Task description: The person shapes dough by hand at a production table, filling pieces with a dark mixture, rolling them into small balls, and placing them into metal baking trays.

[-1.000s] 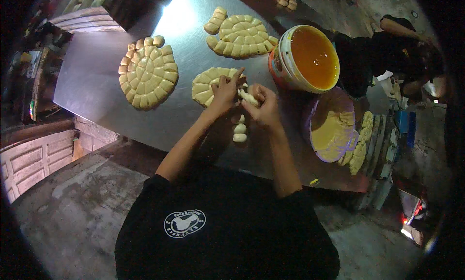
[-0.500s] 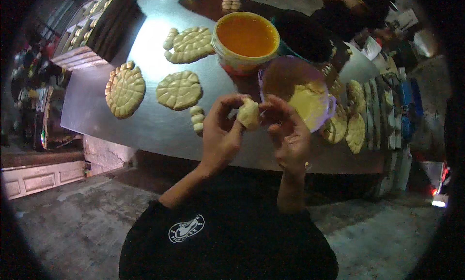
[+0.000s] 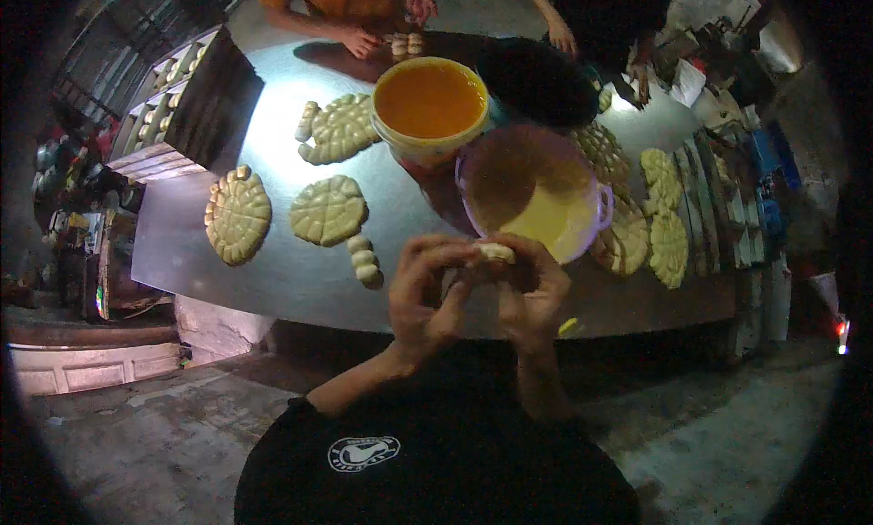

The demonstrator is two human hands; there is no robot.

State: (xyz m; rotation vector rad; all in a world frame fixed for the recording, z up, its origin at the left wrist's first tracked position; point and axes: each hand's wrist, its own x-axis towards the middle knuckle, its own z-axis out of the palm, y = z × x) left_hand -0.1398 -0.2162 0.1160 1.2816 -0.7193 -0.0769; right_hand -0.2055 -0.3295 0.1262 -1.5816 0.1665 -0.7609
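Note:
My left hand (image 3: 427, 293) and my right hand (image 3: 532, 293) are closed together around a small pale piece of dough (image 3: 496, 250), held up in front of the near edge of the metal table (image 3: 209, 280). Just beyond them is a purple tub (image 3: 546, 236) with pale yellow content. A short row of dough balls (image 3: 362, 257) lies left of my hands, below a segmented round of dough (image 3: 327, 207). Another round (image 3: 236, 216) lies farther left, and a third shaped piece (image 3: 341, 125) lies behind.
A bucket of orange liquid (image 3: 427, 102) stands mid-table. Stacked trays (image 3: 159, 125) are at back left; flat shapes (image 3: 667, 243) and boards (image 3: 709, 216) at right. Across the table are a person in orange (image 3: 327, 2), with dough (image 3: 406, 45) by their hands, and a person in dark clothing (image 3: 600, 7).
My hands have lifted from the middle dough round toward me and closed over the piece. The view has tilted up, bringing the people across the table into sight.

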